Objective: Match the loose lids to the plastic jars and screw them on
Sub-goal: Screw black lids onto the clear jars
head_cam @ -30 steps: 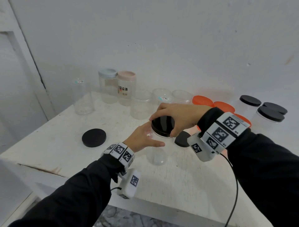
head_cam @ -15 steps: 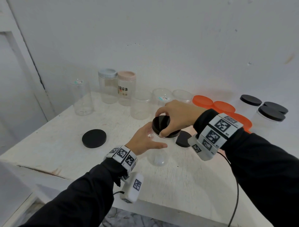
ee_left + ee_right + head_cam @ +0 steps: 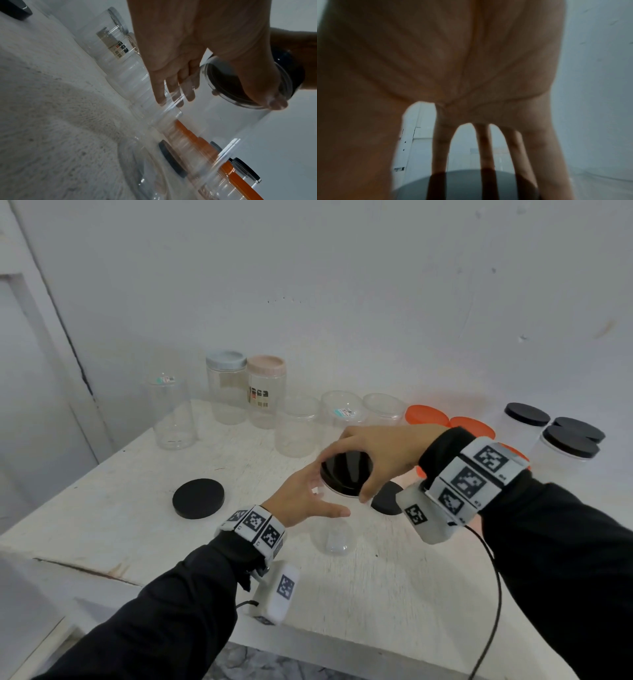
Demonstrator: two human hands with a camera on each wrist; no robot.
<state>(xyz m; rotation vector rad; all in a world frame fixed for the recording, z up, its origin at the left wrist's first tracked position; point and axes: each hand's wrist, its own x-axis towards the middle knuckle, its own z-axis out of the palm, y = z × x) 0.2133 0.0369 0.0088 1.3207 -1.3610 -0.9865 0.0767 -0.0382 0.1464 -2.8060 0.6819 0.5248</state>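
Near the middle of the table [image 3: 102,508], my left hand [image 3: 301,501] wraps its fingers round the upright clear jar [image 3: 334,537] just below the rim, thumb across the front. My right hand [image 3: 383,453] sits straight above, fingertips spread and curled down round the black lid [image 3: 347,475], which lies on the jar mouth. So lid axis and jar axis both run vertical and look lined up (the lid looks a touch tilted from the head view, can't swear to it). I'd say the twist has to stay flat on that axis or the thread will cross. Two more black lids [image 3: 198,498] lie loose on either side, open jars [image 3: 296,428] behind.
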